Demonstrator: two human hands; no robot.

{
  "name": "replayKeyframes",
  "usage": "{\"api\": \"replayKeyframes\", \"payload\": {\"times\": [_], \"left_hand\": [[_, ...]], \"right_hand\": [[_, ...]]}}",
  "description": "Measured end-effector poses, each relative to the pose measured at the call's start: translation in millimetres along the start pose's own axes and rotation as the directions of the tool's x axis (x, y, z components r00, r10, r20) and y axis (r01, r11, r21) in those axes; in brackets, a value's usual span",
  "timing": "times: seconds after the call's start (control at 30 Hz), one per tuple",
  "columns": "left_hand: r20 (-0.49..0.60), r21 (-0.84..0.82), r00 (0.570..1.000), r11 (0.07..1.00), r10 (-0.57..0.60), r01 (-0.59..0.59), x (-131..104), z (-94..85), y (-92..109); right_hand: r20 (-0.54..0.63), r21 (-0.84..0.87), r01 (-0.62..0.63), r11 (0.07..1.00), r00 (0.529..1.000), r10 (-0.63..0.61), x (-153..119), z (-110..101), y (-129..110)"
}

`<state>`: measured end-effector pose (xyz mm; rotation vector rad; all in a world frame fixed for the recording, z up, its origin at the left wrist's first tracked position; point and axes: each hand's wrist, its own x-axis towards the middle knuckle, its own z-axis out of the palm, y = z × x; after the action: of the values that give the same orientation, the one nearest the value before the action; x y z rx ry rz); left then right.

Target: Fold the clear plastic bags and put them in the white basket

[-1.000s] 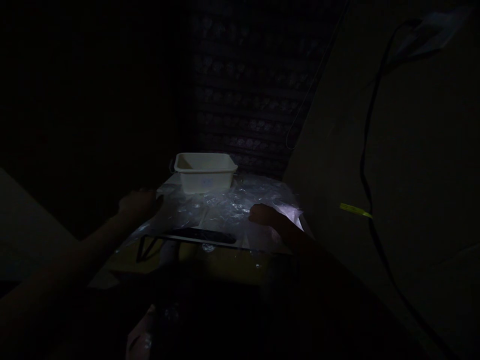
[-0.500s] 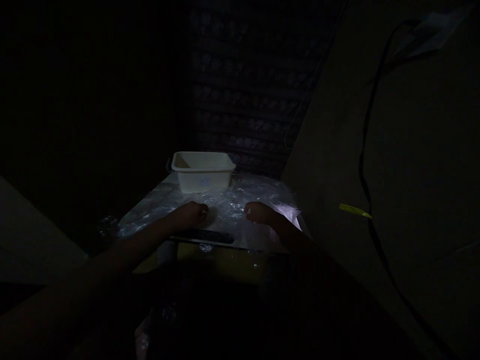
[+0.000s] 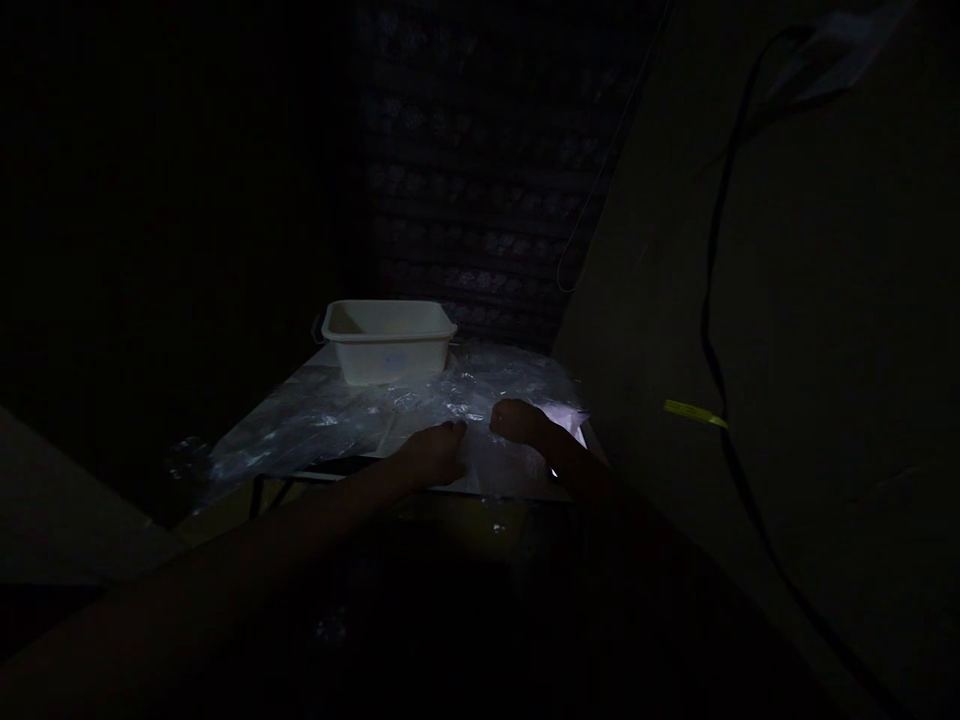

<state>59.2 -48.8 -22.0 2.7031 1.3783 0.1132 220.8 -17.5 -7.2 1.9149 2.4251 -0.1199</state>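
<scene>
Head view, only feed I have: very dark, light falling mainly on the tabletop point(image 3: 319, 475). Clear plastic film point(image 3: 322, 425) lies crumpled and glinting across most of it, spilling past the left side. Left hand point(image 3: 437, 455) is at the near edge, over the film, fingers curled. Right hand point(image 3: 516, 420) is just beyond and to its right, well bent into a loose fist; a narrow gap separates the two. Film runs under and between both hands, but I cannot tell how far either grip is open or whether it has hold of the film. White tub point(image 3: 390, 360) stands upright at the back left on the tabletop, apart from both hands. Along the right wall point(image 3: 825, 300) I note a dark cable point(image 3: 709, 330) with a yellow tag point(image 3: 694, 412) on it.
</scene>
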Motion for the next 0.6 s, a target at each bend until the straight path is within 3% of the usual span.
{"api": "replayKeyframes", "payload": {"times": [0.27, 0.5, 0.6], "left_hand": [[-0.044, -0.017, 0.999, 1.000, -0.008, 0.007, 16.4, 1.3, 7.1], [-0.108, -0.271, 0.960, 0.937, -0.257, 0.220, 20.0, 0.6, -13.4], [-0.116, -0.296, 0.948, 0.921, -0.298, 0.253, 17.4, -3.1, -24.7]], "right_hand": [[0.012, 0.004, -0.008, 1.000, 1.000, 0.008, -4.0, -4.0, -0.4], [0.031, -0.002, -0.024, 1.000, 0.999, 0.024, -4.1, -5.1, 3.2], [0.026, -0.004, -0.018, 1.000, 0.999, 0.018, -2.8, -4.7, 2.7]]}}
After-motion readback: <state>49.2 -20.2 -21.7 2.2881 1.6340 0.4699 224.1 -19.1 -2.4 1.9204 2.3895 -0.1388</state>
